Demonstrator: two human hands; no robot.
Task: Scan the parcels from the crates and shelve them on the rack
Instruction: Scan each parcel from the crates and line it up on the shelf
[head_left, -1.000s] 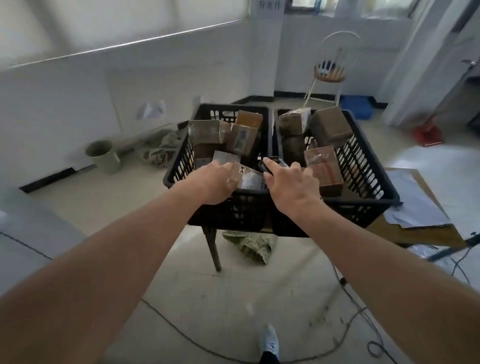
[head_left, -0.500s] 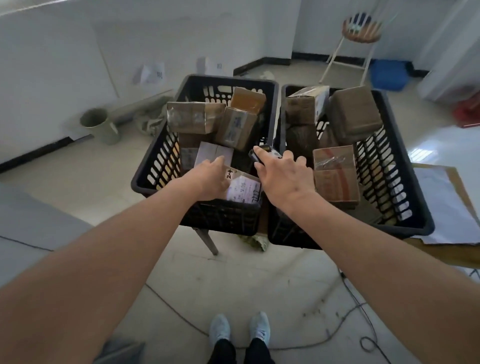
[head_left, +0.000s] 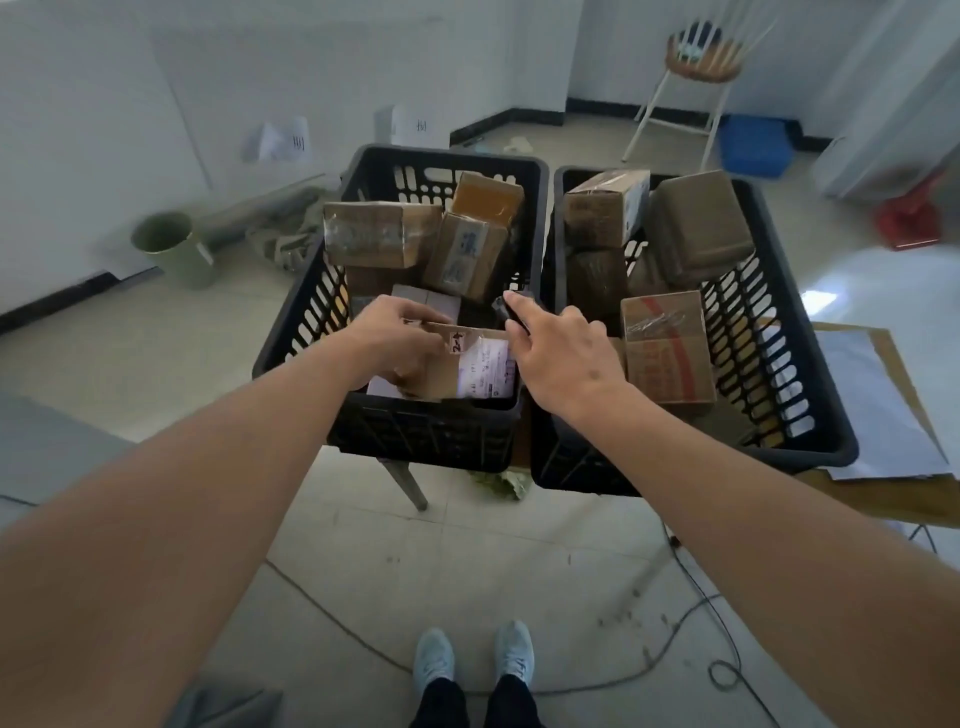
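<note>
Head view: the left hand (head_left: 400, 338) grips a labelled parcel (head_left: 467, 364) in the left crate (head_left: 426, 431), fingers curled round it; the right hand (head_left: 566, 358) holds a dark scanner (head_left: 511, 314). Both crates look full, so shelving seems barely begun.

View tilts further down vs 1 s ago: both shoes (head_left: 474, 656) now fully in frame, crates sit higher up and closer, window and upper wall drop out of frame. Left hand (head_left: 400, 338) now grips the near-corner parcel (head_left: 467, 366) in the left crate (head_left: 415, 431) from its left side, fingers curled over the top edge; the parcel is tipped up so the white label faces the camera, more exposed than before. Right hand (head_left: 563, 353) stays on the black scanner (head_left: 511, 312), now above the parcel's right edge, index finger stretched along it.
</note>
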